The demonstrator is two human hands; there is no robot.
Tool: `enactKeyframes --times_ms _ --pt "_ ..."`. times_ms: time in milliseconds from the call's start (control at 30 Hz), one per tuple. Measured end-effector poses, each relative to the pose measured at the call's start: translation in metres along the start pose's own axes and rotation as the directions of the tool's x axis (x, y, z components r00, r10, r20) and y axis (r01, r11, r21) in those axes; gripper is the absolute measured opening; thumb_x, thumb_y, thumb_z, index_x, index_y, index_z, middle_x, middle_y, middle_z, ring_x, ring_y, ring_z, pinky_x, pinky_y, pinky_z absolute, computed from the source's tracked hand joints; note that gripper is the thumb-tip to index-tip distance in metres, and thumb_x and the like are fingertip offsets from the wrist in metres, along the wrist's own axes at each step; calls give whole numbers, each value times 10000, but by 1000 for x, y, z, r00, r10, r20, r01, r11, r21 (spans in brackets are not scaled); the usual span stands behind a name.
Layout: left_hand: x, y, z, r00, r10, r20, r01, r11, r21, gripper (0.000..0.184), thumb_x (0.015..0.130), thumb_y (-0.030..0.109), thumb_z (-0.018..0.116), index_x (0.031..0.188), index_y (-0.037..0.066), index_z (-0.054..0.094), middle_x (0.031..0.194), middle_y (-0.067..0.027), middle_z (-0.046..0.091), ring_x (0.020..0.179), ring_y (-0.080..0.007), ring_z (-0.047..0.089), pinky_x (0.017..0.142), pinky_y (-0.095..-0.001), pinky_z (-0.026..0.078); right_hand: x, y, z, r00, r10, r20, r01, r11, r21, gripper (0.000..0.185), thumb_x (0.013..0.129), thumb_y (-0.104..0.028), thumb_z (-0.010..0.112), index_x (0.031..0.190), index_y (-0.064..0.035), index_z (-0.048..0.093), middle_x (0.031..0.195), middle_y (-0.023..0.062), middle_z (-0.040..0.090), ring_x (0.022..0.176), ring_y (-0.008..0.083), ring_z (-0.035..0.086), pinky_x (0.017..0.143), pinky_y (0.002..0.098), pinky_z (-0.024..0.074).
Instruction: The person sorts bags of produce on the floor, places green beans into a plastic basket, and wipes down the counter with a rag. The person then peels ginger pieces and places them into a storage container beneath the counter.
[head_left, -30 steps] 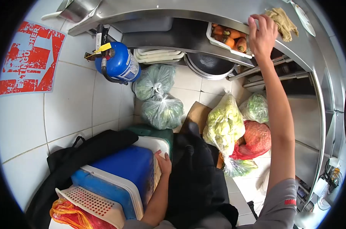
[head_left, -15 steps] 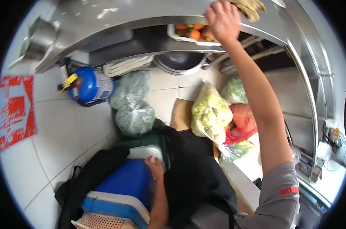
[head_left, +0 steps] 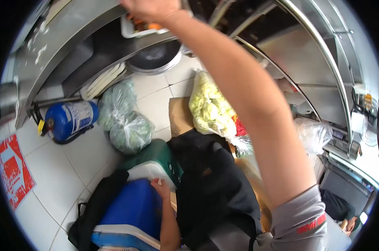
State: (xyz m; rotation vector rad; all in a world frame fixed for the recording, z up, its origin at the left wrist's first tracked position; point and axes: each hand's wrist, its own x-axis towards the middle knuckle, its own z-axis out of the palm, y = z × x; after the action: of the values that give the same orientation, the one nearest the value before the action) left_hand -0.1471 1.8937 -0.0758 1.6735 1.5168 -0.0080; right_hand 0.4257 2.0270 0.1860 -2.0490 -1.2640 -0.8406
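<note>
My right hand reaches to the steel counter's front edge, at the top of the view. It is blurred and partly cut off, so its fingers do not show clearly. Just beneath it is a white tray with orange vegetables, perhaps carrots, on the under-shelf. My left hand is low, beside a blue plastic container and a white rim. Its fingers are curled together, with a small whitish bit at the tips that I cannot identify.
On the tiled floor are bags of greens, a bag of pale yellow-green vegetables, cardboard and a blue cylinder. A wide dark pan sits under the counter. Steel rails curve along the right; another person is at lower right.
The view has turned, shifting the scene leftward. My right hand is now further up and left in the picture, over the tray. My left hand stays beside the blue container.
</note>
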Motion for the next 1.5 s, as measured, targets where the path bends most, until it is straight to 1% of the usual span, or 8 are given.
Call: enactKeyframes --times_ms 67,200,300,467,600,900,1167,1500 --pt "11 -17 10 994 -92 50 98 987 -128 284 786 68 527 1016 -9 380 955 -133 446 908 -214 461 789 -303 383 -26 -4 -4 940 -17 -340 72 986 150 205 759 -320 551 813 -122 553 927 74 513 893 257 471 777 384 365" --pt "13 -12 34 974 -156 166 191 956 -222 260 789 54 521 1012 0 399 870 -74 465 799 -143 455 748 -260 380 -190 -6 -69 873 486 -42 -461 849 257 289 694 -223 644 945 -101 571 1099 107 487 997 282 450 848 402 337" --pt "-1 11 51 976 -68 206 110 973 -202 194 806 40 497 992 21 448 856 -56 462 733 -122 439 703 -228 379 -429 8 -118 511 846 150 -835 530 -149 398 687 -72 619 1073 -68 524 1116 187 474 1043 347 427 899 424 328" --pt "-25 47 113 867 199 457 -281 952 119 167 817 61 504 978 17 494 943 -100 522 844 -204 529 724 -284 431 -666 -6 -275 -300 811 502 -584 260 -769 388 708 -211 601 1061 -90 492 1082 103 472 1059 275 424 847 409 383" --pt "-59 110 189 614 256 747 -606 759 238 213 785 37 507 997 31 495 1045 -127 512 940 -282 524 761 -355 437 -745 8 -306 -527 753 393 -448 146 -882 468 679 -251 635 1091 -106 468 1107 83 454 1081 251 413 857 400 378" --pt "-79 135 418 123 393 911 -990 115 85 380 753 89 500 1130 72 450 1227 -76 421 1155 -252 383 897 -374 342 -837 71 -248 -603 618 504 -449 259 -855 1054 523 -260 778 1356 -213 133 1420 4 130 1290 252 177 1001 464 258" --pt "-47 85 502 -25 248 968 -912 -403 80 313 781 180 458 1081 97 488 1231 -74 419 1194 -249 342 978 -431 273 -932 83 -277 -350 579 736 -573 490 -658 471 601 -263 689 1033 -155 535 1055 89 523 1120 268 409 973 450 268" --pt "-44 105 450 155 390 908 -977 195 83 235 767 87 482 1000 70 503 1223 -111 434 1187 -265 359 963 -419 292 -727 106 -317 -207 733 648 -846 198 -495 189 644 -170 547 771 -37 594 645 202 566 624 361 570 601 434 457"
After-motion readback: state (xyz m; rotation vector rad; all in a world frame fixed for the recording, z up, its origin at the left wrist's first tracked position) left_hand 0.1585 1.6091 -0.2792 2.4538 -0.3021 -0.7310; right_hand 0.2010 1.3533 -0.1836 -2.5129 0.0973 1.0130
